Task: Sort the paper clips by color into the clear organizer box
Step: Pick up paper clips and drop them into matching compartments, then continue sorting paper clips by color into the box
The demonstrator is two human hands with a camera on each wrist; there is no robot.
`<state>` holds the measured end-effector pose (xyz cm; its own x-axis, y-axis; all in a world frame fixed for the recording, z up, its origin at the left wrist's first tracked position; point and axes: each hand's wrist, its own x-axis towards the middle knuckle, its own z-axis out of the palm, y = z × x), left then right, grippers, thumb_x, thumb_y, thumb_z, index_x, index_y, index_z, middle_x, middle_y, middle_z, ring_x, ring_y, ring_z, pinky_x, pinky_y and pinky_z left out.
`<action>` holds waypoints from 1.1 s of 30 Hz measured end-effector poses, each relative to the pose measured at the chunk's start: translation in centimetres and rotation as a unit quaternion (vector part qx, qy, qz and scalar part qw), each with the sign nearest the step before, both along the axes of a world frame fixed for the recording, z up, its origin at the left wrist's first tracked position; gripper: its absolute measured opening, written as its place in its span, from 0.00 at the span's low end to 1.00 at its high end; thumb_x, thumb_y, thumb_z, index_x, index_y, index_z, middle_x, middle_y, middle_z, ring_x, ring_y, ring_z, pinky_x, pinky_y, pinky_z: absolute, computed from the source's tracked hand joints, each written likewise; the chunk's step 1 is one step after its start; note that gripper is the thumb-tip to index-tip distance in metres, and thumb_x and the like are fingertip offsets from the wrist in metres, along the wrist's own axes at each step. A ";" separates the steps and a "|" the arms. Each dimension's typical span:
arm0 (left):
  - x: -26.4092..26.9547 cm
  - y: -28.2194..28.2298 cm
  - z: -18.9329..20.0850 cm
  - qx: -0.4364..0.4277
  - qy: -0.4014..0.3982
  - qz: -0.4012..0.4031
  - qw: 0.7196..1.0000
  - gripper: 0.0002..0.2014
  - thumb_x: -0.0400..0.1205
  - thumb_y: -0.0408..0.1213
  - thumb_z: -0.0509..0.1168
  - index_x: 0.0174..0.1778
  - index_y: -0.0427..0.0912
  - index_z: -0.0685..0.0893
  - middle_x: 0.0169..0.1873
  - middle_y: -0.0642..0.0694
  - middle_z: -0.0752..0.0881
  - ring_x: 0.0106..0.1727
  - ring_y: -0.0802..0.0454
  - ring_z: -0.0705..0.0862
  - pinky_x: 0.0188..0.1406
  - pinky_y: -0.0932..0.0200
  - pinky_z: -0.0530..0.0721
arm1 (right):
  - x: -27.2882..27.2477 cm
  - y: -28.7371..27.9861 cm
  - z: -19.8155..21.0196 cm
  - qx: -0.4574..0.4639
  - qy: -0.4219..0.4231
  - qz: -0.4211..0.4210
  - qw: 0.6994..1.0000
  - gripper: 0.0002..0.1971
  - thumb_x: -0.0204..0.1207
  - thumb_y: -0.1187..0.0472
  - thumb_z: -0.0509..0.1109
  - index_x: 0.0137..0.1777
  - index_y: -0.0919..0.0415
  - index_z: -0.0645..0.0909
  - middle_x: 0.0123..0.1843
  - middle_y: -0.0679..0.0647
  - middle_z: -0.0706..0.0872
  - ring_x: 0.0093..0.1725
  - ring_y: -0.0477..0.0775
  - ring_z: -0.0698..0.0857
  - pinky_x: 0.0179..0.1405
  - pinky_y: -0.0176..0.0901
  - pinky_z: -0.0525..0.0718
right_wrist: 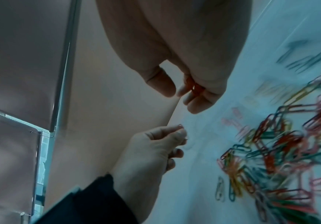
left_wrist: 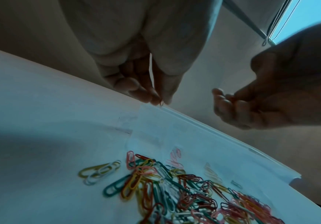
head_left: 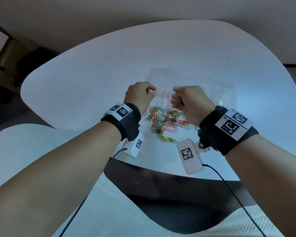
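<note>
My left hand (head_left: 150, 91) hovers over the clear organizer box (head_left: 191, 79) and pinches one dark red paper clip (head_left: 155, 89) between thumb and fingertip; the left wrist view shows this red clip (left_wrist: 161, 103) just above the box's near wall (left_wrist: 177, 115). My right hand (head_left: 174, 100) is curled beside it, and in the right wrist view the right hand (right_wrist: 186, 92) grips a few red clips (right_wrist: 192, 84) against the palm. A mixed-colour clip pile (head_left: 166, 122) lies on the table in front of the box. Pink clips (head_left: 167, 98) sit in one compartment.
The white round table (head_left: 85, 79) carries everything; its front edge runs close to my lap. The box's clear lid (head_left: 228, 98) lies open to the right. Yellow and white clips (left_wrist: 100, 171) lie apart at the pile's left. Cables hang from both wrist cameras.
</note>
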<state>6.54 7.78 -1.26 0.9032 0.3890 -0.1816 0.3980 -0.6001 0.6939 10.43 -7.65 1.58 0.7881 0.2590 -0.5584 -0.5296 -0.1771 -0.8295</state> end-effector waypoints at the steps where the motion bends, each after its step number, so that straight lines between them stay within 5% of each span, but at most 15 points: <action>1: 0.0 0.1 -0.1 -0.008 0.003 0.005 1.000 0.10 0.79 0.40 0.70 0.56 0.47 0.88 0.44 0.50 0.86 0.48 0.50 0.84 0.53 0.60 0.81 | 0.2 0.8 0.2 0.008 0.010 -0.018 1.000 0.17 0.70 0.79 0.57 0.24 0.61 0.70 0.25 0.52 0.71 0.26 0.52 0.71 0.29 0.38 0.74; 3: 0.2 0.3 -0.3 -0.010 -0.001 0.005 1.000 0.12 0.79 0.41 0.70 0.58 0.47 0.86 0.43 0.51 0.85 0.46 0.52 0.82 0.51 0.62 0.79 | 0.6 2.2 0.3 0.002 0.012 -0.019 1.000 0.19 0.71 0.78 0.58 0.21 0.59 0.72 0.22 0.51 0.71 0.27 0.53 0.71 0.36 0.42 0.75; 6: 0.5 0.8 -0.3 0.033 -0.026 -0.001 0.999 0.08 0.80 0.38 0.68 0.55 0.49 0.84 0.43 0.50 0.79 0.44 0.52 0.78 0.47 0.60 0.76 | 0.9 3.7 0.0 -0.001 -0.013 0.000 1.000 0.13 0.74 0.72 0.61 0.32 0.58 0.75 0.34 0.54 0.77 0.40 0.55 0.78 0.50 0.49 0.80; 10: 0.4 1.4 -0.6 0.056 -0.013 0.002 0.998 0.11 0.81 0.35 0.65 0.59 0.49 0.81 0.48 0.50 0.78 0.46 0.52 0.76 0.48 0.61 0.73 | 0.5 4.5 0.2 -0.013 -0.006 0.074 0.997 0.10 0.77 0.73 0.60 0.37 0.60 0.73 0.34 0.50 0.71 0.31 0.42 0.72 0.32 0.26 0.73; 12: 0.3 1.5 -0.8 0.044 0.008 -0.002 0.999 0.13 0.81 0.35 0.65 0.61 0.49 0.80 0.49 0.50 0.80 0.48 0.52 0.77 0.50 0.60 0.76 | 0.4 4.2 0.4 -0.027 -0.012 0.091 0.995 0.08 0.74 0.73 0.60 0.37 0.62 0.73 0.34 0.53 0.67 0.30 0.48 0.66 0.33 0.35 0.68; 14: 0.1 1.4 -0.8 0.019 0.023 -0.002 1.000 0.13 0.81 0.34 0.64 0.60 0.49 0.81 0.47 0.50 0.82 0.48 0.50 0.80 0.51 0.58 0.79 | 0.3 3.6 0.6 0.004 -0.010 0.051 0.999 0.06 0.73 0.72 0.61 0.42 0.68 0.79 0.35 0.55 0.67 0.35 0.53 0.67 0.42 0.45 0.76; 16: -0.1 1.2 -0.6 0.007 0.036 -0.005 0.999 0.12 0.81 0.34 0.63 0.59 0.50 0.81 0.45 0.50 0.82 0.46 0.49 0.82 0.51 0.57 0.81 | 0.3 2.5 0.8 0.015 -0.023 0.023 0.999 0.17 0.75 0.70 0.63 0.63 0.66 0.81 0.46 0.56 0.79 0.47 0.56 0.78 0.61 0.48 0.80; 18: -0.3 1.0 -0.4 0.005 0.043 -0.008 0.999 0.12 0.81 0.34 0.63 0.58 0.50 0.81 0.45 0.50 0.82 0.45 0.47 0.82 0.50 0.56 0.82 | 0.3 0.6 1.2 0.012 -0.049 0.031 0.998 0.17 0.78 0.69 0.64 0.66 0.59 0.80 0.57 0.56 0.87 0.54 0.55 0.85 0.58 0.46 0.84; 21: -0.8 0.8 0.2 0.033 0.059 -0.008 0.998 0.08 0.81 0.38 0.62 0.55 0.51 0.77 0.41 0.50 0.83 0.44 0.46 0.83 0.45 0.52 0.83 | -0.3 -3.1 1.4 -0.031 -0.066 0.101 0.992 0.13 0.78 0.73 0.63 0.57 0.61 0.83 0.47 0.58 0.90 0.41 0.56 0.88 0.46 0.48 0.86; 27: -2.1 -0.6 1.1 0.187 0.212 -0.118 0.952 0.08 0.76 0.41 0.65 0.48 0.43 0.80 0.44 0.44 0.85 0.45 0.40 0.84 0.42 0.54 0.81 | -2.7 -9.4 -1.8 -0.294 -0.100 0.319 0.895 0.04 0.75 0.64 0.73 0.45 0.53 0.84 0.39 0.53 0.90 0.38 0.54 0.87 0.42 0.48 0.86; 30: -3.2 -1.8 -0.1 0.161 0.248 -0.181 0.938 0.06 0.76 0.39 0.66 0.46 0.43 0.81 0.46 0.43 0.86 0.46 0.41 0.85 0.42 0.55 0.82 | -4.1 -10.2 -3.3 -0.371 -0.117 0.397 0.831 0.10 0.71 0.56 0.79 0.49 0.52 0.82 0.41 0.45 0.85 0.37 0.42 0.81 0.32 0.35 0.77; 33: -4.1 -2.6 -1.4 0.142 0.222 -0.200 0.944 0.06 0.78 0.41 0.68 0.46 0.46 0.80 0.46 0.46 0.85 0.44 0.45 0.82 0.40 0.56 0.78 | -4.7 -10.1 -4.4 -0.397 -0.147 0.396 0.815 0.11 0.69 0.61 0.80 0.48 0.55 0.83 0.45 0.50 0.86 0.38 0.47 0.81 0.32 0.36 0.76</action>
<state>2.49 5.14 -2.64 0.8479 0.1224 -0.5158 0.3128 -0.9011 0.3004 5.75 -17.71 -2.86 0.6790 0.4013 -0.6148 0.2128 -0.9090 -0.3583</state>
